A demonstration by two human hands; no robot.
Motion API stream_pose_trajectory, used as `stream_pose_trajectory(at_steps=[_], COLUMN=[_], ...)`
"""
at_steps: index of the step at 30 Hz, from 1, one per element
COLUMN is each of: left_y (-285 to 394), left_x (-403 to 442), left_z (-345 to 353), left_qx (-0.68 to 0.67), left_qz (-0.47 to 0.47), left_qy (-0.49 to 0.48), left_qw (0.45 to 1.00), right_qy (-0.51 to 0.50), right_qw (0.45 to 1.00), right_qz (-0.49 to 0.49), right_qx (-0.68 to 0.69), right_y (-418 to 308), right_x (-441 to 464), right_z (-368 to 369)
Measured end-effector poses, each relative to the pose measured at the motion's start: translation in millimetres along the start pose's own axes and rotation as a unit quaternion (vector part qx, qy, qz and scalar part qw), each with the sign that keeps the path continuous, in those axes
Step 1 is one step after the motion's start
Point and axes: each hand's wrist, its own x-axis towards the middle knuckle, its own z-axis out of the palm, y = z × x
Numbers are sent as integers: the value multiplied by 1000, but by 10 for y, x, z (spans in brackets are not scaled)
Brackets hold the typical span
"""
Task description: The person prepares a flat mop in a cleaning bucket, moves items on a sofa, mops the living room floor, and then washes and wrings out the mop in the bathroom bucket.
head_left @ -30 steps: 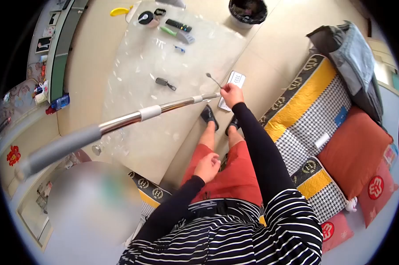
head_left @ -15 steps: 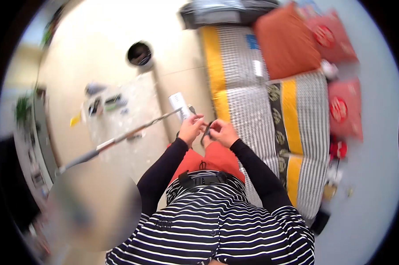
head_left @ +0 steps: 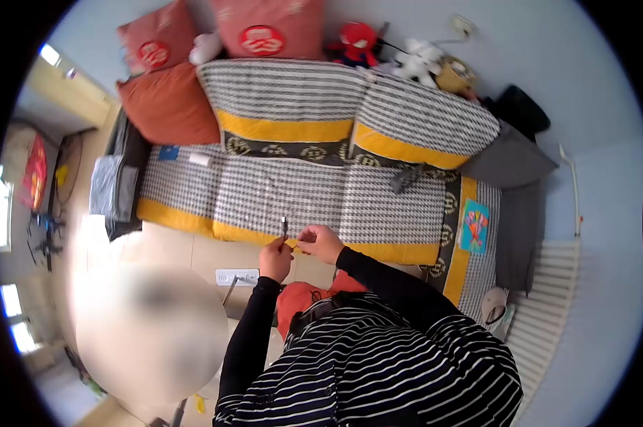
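My left hand [head_left: 275, 260] is closed around a dark cable, and its silver-tipped plug [head_left: 284, 225] sticks up past the fingers. Close on its right, my right hand [head_left: 320, 243] pinches a thin dark part of the cable between thumb and fingertips. Most of the cable is hidden by the hands. Both hands are in front of the sofa's [head_left: 279, 188] yellow front edge. Below and left of them, a white power strip [head_left: 237, 277] with several sockets is beside a thin metal rod [head_left: 230, 292].
On the sofa lie an orange cushion [head_left: 168, 107], a dark grey crumpled item [head_left: 407, 178] and a colourful picture [head_left: 474, 226]. Plush toys [head_left: 357, 44] line its back. A white radiator [head_left: 545, 292] stands at right. A large blurred disc [head_left: 151, 334] hides the lower left.
The view has swung right, from the floor and low table to the sofa, now straight ahead. The hands stay close together on the cable; its dark loop no longer shows.
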Motion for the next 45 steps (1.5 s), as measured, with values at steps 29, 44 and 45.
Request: stream_pose_trajectory(at_steps=[29,44,45], left_y=[1955,1216,1255], left_x=[1224,623,576], left_z=[2328,2756,2758], left_qx=[-71,-86,-83], left_qz=[-80,-217,-222], left_qy=[-269,-50,-39], left_qw=[957,971,971], right_qy=[258,433,425], right_qw=[956,844,837], right_qz=[-41,-188,-181], right_qx=[130,-254,-293], right_y=[-193,-1602,-1580], right_x=[-576,1454,1568], right_z=[-3213,-7238,-7322])
